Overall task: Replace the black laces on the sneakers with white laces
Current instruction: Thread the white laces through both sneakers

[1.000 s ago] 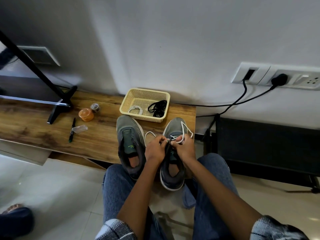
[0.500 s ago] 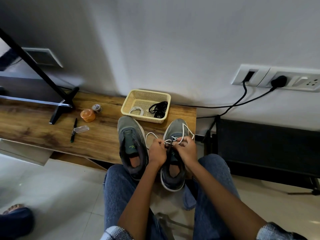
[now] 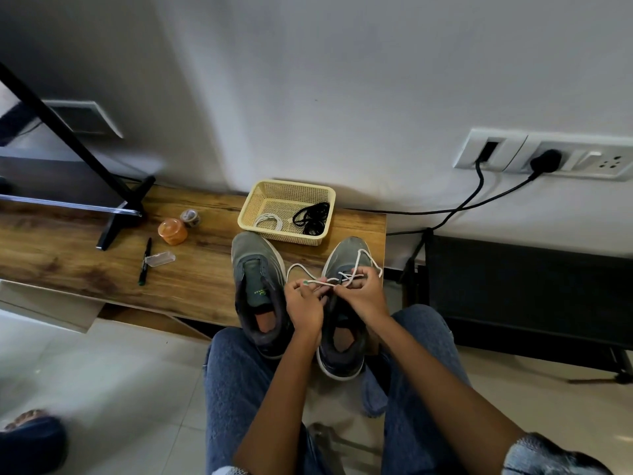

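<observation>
2 grey sneakers (image 3: pixel 259 289) on bench, right w/ white lace (image 3: pixel 346 275) part-threaded, black laces (image 3: pixel 312 218) in basket

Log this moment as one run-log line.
step: lacing right sneaker | both hands on white lace | left sneaker unlaced | basket: spare white lace, black laces

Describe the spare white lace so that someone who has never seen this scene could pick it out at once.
On the wooden bench against the wall stands a yellow mesh basket, just beyond the toes of the two grey sneakers. The spare white lace lies coiled in the basket's left half. Its neighbour there, the black laces, fills the right half.
</observation>
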Tool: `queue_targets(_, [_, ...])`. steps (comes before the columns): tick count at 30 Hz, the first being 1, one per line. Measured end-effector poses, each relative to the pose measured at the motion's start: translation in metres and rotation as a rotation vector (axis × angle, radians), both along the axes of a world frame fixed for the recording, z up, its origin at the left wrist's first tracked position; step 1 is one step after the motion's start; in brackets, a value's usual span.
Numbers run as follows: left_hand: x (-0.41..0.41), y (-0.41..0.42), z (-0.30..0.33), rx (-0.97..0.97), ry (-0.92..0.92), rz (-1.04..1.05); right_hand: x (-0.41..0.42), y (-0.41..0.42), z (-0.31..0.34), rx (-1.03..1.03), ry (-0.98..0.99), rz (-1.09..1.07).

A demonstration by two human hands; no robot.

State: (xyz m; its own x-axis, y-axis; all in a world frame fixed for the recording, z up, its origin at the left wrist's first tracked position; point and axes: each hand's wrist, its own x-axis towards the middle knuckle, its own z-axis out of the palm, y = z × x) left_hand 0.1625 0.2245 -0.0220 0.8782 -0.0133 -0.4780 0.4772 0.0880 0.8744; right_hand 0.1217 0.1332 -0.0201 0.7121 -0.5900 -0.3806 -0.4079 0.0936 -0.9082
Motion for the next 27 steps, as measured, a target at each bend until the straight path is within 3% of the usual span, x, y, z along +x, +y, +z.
queue_targets(7, [0.013,0.011,0.029,-0.157,-0.043,0.247,-0.004,-0.002,-0.003,0.061,0.002,-0.048])
queue_targets(11, [0.017,0.019,0.037,-0.071,-0.148,0.313,-0.005,-0.001,-0.007,0.074,-0.014,-0.061])
queue_targets(15, [0.01,0.028,0.024,0.321,-0.332,0.002,-0.005,-0.001,-0.009,0.064,-0.025,-0.062])
queue_targets(20, [0.0,0.032,0.015,0.61,-0.466,-0.508,-0.011,0.004,-0.005,-0.131,-0.079,-0.051])
queue_targets(23, [-0.004,0.03,0.015,0.691,-0.446,-0.628,-0.021,0.007,-0.006,-0.258,-0.071,-0.05])
queue_targets(27, [-0.007,0.024,0.011,0.758,-0.416,-0.644,-0.033,0.011,-0.008,-0.376,-0.053,-0.034])
